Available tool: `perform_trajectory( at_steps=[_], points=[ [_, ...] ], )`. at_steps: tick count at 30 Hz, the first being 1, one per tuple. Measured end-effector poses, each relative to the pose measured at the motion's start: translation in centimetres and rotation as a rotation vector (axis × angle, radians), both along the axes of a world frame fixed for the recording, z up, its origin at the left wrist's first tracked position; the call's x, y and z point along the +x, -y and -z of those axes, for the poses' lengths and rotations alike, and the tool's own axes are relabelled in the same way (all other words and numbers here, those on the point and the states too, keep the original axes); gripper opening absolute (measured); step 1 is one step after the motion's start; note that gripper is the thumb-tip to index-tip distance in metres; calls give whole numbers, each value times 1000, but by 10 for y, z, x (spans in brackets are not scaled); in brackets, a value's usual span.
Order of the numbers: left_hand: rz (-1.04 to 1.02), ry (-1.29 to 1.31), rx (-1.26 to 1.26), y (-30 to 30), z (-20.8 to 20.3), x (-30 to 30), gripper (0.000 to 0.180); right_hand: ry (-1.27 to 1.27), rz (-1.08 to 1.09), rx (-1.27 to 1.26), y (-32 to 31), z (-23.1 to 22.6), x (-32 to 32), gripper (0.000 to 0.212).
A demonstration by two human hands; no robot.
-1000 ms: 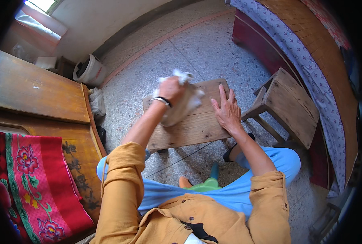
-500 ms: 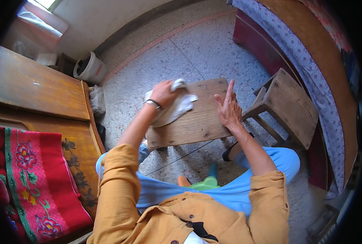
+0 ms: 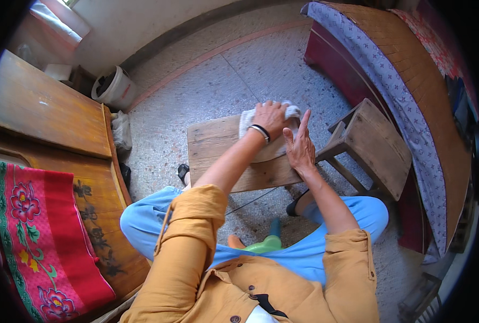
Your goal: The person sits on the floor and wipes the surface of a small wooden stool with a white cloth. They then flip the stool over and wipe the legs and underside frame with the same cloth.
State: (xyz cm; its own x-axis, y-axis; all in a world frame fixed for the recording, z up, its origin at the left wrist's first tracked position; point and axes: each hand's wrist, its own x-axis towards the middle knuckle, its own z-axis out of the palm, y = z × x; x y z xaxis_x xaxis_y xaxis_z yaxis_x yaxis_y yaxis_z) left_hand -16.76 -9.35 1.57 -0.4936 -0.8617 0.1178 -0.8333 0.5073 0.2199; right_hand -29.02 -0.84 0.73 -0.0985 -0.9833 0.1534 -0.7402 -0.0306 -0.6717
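Note:
A small wooden stool (image 3: pixel 211 144) with a plain rectangular top stands in front of me, between my knees. On the right part of its top lies a whitish cloth (image 3: pixel 272 153), partly bunched at the far edge. My left hand (image 3: pixel 270 116), with bands at the wrist, presses down on this cloth and grips it, covering part of it. My right hand (image 3: pixel 302 151) is held upright along the stool's right edge, fingers stretched out and thumb apart. Nothing is in it, and the cloth lies right beside it.
Close on the right stands another wooden stool (image 3: pixel 380 148), before a bed with a patterned cover (image 3: pixel 392 75). A wooden cabinet (image 3: pixel 51 124) with a red floral cloth (image 3: pixel 62 215) fills the left. A white bucket (image 3: pixel 120 89) is by the wall. Below me shows a green seat (image 3: pixel 265 246).
My left hand has slid the cloth from the left part of the stool top across to the right, near my right hand. The right hand stays at the edge, still open.

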Motion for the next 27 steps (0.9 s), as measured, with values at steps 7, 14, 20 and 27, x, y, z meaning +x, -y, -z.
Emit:
perform_trajectory(
  at_steps=[7,14,20,27],
  points=[
    [-49,3,20,-20,-14,54,48,-24,-38,-32,-2,0,-3,92],
    [-385,-243,-29,-99,24,215,51,-144,-33,-42,-2,1,1,88],
    [-512,-471,114,-206,29,203,50,-160,-40,-40,-1,-1,3,86],
    [-1022,-1418,188,-237,43,162,27,-177,-43,-54,0,2,2,84]
  ],
)
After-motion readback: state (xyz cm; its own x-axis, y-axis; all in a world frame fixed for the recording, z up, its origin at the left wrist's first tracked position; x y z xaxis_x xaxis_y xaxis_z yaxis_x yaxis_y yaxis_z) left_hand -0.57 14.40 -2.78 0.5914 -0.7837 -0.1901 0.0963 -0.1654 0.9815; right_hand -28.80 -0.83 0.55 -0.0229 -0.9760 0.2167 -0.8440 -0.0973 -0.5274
